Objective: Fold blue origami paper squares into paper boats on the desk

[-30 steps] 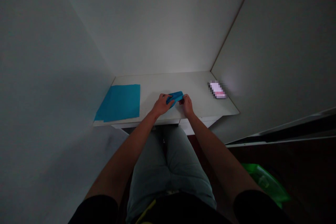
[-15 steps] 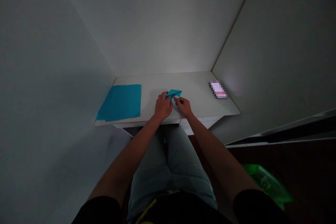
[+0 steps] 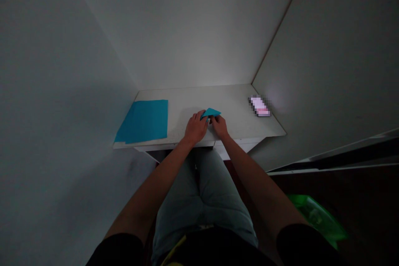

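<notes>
A small piece of folded blue paper (image 3: 212,112) is held between my two hands over the middle of the white desk (image 3: 183,95). My left hand (image 3: 196,128) is closed on the paper's left end, fingers curled around it. At the lower right edge, the bent fingers of my right hand (image 3: 219,126) pinch the same paper. The upper face shows as a flat triangle pointing right. My fingers hide its lower folds.
Blue paper sheets (image 3: 146,120) lie overlapping at the desk's left end. A phone with a blurred screen (image 3: 259,106) lies at the right end. Walls enclose the back and both sides. A green plastic object (image 3: 318,218) is on the floor at lower right.
The folded paper has shifted slightly right and turned, so its upper face shows as a fuller triangle. My left hand moved a little right with it; my right fingers now meet its edge.
</notes>
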`<state>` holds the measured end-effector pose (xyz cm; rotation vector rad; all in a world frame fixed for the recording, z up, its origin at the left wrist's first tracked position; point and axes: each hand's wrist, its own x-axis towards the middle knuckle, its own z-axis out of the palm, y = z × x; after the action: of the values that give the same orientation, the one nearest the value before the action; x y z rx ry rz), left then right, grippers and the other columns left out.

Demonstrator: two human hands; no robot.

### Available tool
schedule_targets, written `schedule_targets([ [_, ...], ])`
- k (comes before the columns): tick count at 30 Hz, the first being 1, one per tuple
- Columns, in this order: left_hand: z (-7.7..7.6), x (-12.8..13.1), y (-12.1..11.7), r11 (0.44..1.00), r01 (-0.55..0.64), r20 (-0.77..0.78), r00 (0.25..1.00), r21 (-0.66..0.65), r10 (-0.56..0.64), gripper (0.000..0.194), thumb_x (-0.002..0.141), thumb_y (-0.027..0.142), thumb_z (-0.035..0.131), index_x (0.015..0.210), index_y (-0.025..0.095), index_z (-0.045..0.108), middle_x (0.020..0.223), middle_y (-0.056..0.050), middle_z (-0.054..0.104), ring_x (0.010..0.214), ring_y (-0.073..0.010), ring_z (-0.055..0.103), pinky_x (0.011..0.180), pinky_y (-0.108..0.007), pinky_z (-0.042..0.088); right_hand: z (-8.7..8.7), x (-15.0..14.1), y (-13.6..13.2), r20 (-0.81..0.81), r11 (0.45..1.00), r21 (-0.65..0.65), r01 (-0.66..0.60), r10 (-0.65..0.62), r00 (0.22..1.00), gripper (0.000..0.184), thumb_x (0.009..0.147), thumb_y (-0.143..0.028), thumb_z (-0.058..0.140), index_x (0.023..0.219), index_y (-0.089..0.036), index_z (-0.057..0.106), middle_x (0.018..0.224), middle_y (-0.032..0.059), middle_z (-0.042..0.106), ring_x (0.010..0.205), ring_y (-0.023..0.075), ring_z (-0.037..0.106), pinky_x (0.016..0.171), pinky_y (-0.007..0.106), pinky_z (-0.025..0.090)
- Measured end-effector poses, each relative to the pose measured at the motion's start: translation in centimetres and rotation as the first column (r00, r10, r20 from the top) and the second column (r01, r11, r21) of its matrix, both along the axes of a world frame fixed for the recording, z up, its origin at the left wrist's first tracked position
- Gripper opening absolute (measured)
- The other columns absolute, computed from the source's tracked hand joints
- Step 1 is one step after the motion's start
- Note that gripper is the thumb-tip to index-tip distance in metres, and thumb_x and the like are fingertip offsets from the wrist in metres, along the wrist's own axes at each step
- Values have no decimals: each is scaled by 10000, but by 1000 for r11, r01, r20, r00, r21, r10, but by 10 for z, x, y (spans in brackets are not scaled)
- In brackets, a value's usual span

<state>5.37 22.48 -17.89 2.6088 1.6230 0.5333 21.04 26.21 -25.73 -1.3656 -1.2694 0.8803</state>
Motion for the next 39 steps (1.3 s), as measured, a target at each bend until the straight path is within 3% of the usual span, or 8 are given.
schedule_targets([
  [5,-1,-6,5,999,-47,84,995,5,46,372,1124,299,459,1427,183,641,1559,-152,574,1308,-284,619,1133,-434,510,0,2,1,-51,995,88,-56,61,997,426,907,-634,546,761,-241,621,741,32,691,730,199,629,755,332,519],
  [10,1,-7,3,998,62,63,996,-1,-62,342,1102,272,493,1387,232,677,1576,-101,591,1294,-263,638,1134,-423,521,-1,1,-1,-40,999,28,-16,17,999,486,850,-698,631,799,-217,685,739,60,719,734,224,644,726,347,522],
  [17,7,1,-3,998,51,28,998,-37,-50,363,1102,260,482,1402,199,675,1617,-105,576,1324,-271,653,1114,-438,541,-4,2,2,-5,998,-6,56,-56,998,523,902,-696,495,700,-237,640,678,68,687,716,234,640,756,366,520],
  [25,13,-12,5,997,-66,64,996,-50,69,347,1111,289,471,1342,247,726,1566,-76,626,1311,-253,671,1116,-420,551,-1,7,2,-47,1000,-1,-22,22,999,395,859,-552,498,626,-243,580,601,26,588,638,200,549,649,333,449],
  [30,12,-18,6,995,-65,63,996,-74,70,351,1110,295,469,1320,260,747,1453,-75,701,1256,-237,693,1087,-397,555,3,8,0,-55,998,49,-43,45,997,440,882,-605,523,627,-247,550,633,14,583,666,187,538,684,322,463],
  [36,7,-17,0,999,-22,-37,999,-45,20,347,1099,323,501,1363,270,721,1478,-84,675,1244,-271,676,1028,-428,543,3,2,-1,-46,999,30,-19,20,999,510,819,-742,654,751,-240,602,707,13,627,708,192,558,705,323,470],
  [39,6,-15,-4,1000,16,-83,996,-24,-18,345,1104,335,493,1361,287,717,1505,-76,657,1246,-270,664,1043,-439,522,0,1,-1,-39,999,16,37,-36,999,531,835,-752,624,820,-223,658,764,46,686,730,213,592,708,342,487],
])
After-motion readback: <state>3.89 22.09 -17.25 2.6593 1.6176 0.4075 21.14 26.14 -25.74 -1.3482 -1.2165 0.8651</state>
